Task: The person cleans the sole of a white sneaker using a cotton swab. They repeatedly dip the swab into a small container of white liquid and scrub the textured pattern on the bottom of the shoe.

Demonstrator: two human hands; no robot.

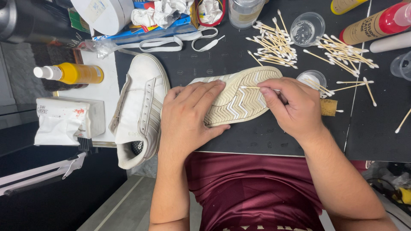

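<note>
At the far left edge of the worktop stand a yellow spray bottle point(72, 73) lying on its side and a white wipe packet point(68, 120) on a white board, with a white round box point(104, 14) toward the far left corner. Just right of them a white sneaker point(140, 109) lies on its side on the black mat point(265, 137), sole turned away from the person. The left hand point(188, 115) comes up from the near edge, forearm straight, palm down and fingers spread flat — it presses on the heel half of an upturned shoe point(239, 96), holding it rather than gripping around it. That shoe lies sole up in the middle of the mat, between the two hands, toe pointing to the far right. The right hand point(295, 109) reaches in from the near right, wrist bent, thumb and fingers pinched shut on a cotton swab point(252, 87) whose tip rests on the zigzag tread. Beyond the shoe lie loose white laces point(180, 42) and a scatter of cotton swabs point(274, 40); a clear plastic cup point(307, 28) and a red-capped bottle point(376, 25) sit toward the far right corner — none of them between the hands and the sole.
</note>
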